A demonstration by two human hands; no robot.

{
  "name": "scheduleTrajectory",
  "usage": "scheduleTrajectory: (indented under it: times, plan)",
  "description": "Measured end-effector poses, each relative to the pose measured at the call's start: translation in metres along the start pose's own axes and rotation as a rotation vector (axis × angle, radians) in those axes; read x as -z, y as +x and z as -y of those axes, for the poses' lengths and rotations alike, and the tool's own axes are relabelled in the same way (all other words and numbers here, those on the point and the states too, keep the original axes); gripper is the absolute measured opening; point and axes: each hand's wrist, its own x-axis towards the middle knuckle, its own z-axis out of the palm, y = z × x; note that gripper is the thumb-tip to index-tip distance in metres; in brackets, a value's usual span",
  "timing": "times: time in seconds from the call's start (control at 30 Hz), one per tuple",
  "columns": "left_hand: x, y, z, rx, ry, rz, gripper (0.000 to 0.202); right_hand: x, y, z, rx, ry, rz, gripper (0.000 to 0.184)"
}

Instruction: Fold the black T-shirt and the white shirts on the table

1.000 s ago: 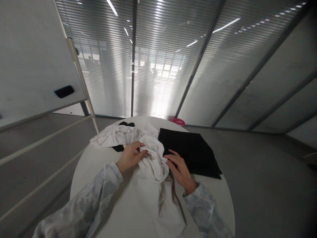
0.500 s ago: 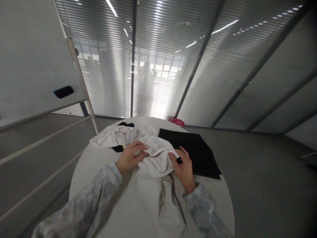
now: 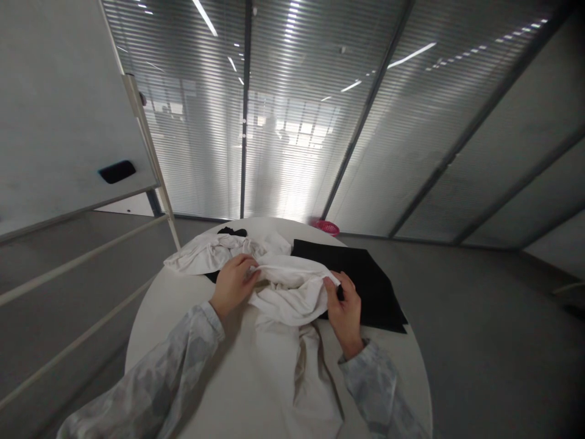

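A crumpled white garment (image 3: 292, 292) lies across the round white table (image 3: 183, 317). My left hand (image 3: 232, 286) pinches its edge on the left. My right hand (image 3: 345, 308) grips its edge on the right, and the cloth is stretched and lifted a little between them. The garment's lower part trails toward me over the table. Both of my arms wear pale mottled sleeves.
A folded black cloth (image 3: 365, 286) lies flat at the table's right. More white cloth (image 3: 201, 255) and a small black item (image 3: 232, 231) are heaped at the back left. A whiteboard on a stand (image 3: 59, 122) stands at left. A pink basket (image 3: 326, 227) sits on the floor by the blinds.
My right hand went from lying flat beside the garment to gripping its edge. Both hands have drawn apart, spreading and raising the white cloth.
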Motion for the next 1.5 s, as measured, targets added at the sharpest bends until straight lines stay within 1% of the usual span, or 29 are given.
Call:
scheduleTrajectory:
  times: [0.03,0.1,0.23,0.33,0.47,0.53,0.6,0.7,0.77,0.83,0.9,1.0,1.07,1.1,1.13,1.2,1.23,1.27,1.33,1.43,1.5]
  plan:
    - [0.0,0.0,0.002,0.002,0.029,0.025,0.014,0.0,0.0,0.0,-0.004,0.003,-0.006,0.025]
    - [0.001,-0.002,0.003,0.033,0.062,0.026,0.019,0.0,0.0,0.0,-0.015,0.009,-0.017,0.025]
    - [0.004,-0.003,-0.003,0.133,0.016,-0.085,0.026,0.0,0.001,-0.001,-0.025,0.003,-0.025,0.027]
    - [0.006,-0.002,-0.007,0.188,-0.034,-0.137,0.031,0.002,0.003,-0.003,-0.022,-0.009,-0.034,0.027]
    - [0.005,-0.003,-0.004,0.279,-0.019,-0.12,0.038,0.001,0.004,-0.007,-0.026,0.0,-0.058,0.029]
    - [0.003,-0.004,-0.002,0.297,-0.027,-0.125,0.038,0.001,0.005,-0.007,-0.036,-0.004,-0.055,0.029]
    - [0.002,-0.004,-0.001,0.256,-0.064,-0.151,0.034,0.001,0.006,-0.003,-0.043,-0.01,-0.038,0.027]
    - [0.0,-0.005,-0.002,0.114,-0.127,-0.181,0.026,0.004,0.008,0.009,-0.01,-0.002,-0.012,0.032]
    - [-0.002,-0.007,-0.003,0.025,-0.146,-0.181,0.022,0.009,0.009,0.019,0.046,-0.001,0.029,0.036]
    - [-0.004,-0.009,-0.004,-0.051,-0.151,-0.175,0.018,0.012,0.009,0.029,0.121,-0.03,0.11,0.038]
    - [-0.005,-0.011,-0.005,-0.141,-0.154,-0.172,0.015,0.011,0.008,0.035,0.189,-0.072,0.218,0.039]
    - [-0.006,-0.014,-0.007,-0.286,-0.153,-0.134,0.016,0.003,0.004,0.038,0.253,-0.09,0.368,0.05]
    - [-0.005,-0.015,-0.01,-0.383,-0.151,-0.092,0.019,-0.004,0.002,0.035,0.274,-0.083,0.412,0.056]
    - [-0.005,-0.015,-0.012,-0.435,-0.151,-0.076,0.021,-0.007,0.001,0.034,0.277,-0.082,0.416,0.053]
    - [-0.004,-0.015,-0.015,-0.489,-0.15,-0.066,0.024,-0.009,0.0,0.032,0.278,-0.082,0.409,0.047]
    - [-0.003,-0.016,-0.018,-0.581,-0.146,-0.065,0.031,-0.011,-0.001,0.031,0.277,-0.073,0.379,0.027]
    - [-0.003,-0.016,-0.02,-0.605,-0.142,-0.073,0.035,-0.01,-0.001,0.032,0.275,-0.065,0.359,0.017]
    - [-0.004,-0.016,-0.02,-0.611,-0.135,-0.082,0.038,-0.009,-0.001,0.032,0.27,-0.056,0.338,0.009]
    - [-0.005,-0.017,-0.019,-0.571,-0.107,-0.099,0.039,-0.004,-0.001,0.035,0.258,-0.04,0.308,0.005]
    - [-0.007,-0.015,-0.013,-0.402,-0.022,-0.09,0.037,0.002,0.0,0.038,0.25,-0.021,0.277,0.009]
    - [-0.008,-0.012,-0.007,-0.287,0.014,-0.06,0.031,0.005,0.001,0.038,0.248,-0.011,0.251,0.01]
